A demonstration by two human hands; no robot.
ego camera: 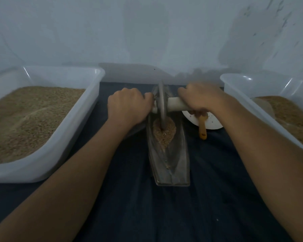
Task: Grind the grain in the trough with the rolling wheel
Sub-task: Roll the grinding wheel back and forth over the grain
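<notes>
Both hands — left hand (pixel 128 106), right hand (pixel 198 98) — fingers curled round handle (pixel 176 104), wheel (pixel 162 103) in trough (pixel 179 154) at frame centre; grain (pixel 164 133) coarse — grinding unfinished.

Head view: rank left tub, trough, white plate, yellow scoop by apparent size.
1. Left tub, largest, though nearer the camera.
2. Trough.
3. White plate, partly hidden by the right hand, so unsure.
4. Yellow scoop, smallest.
</notes>
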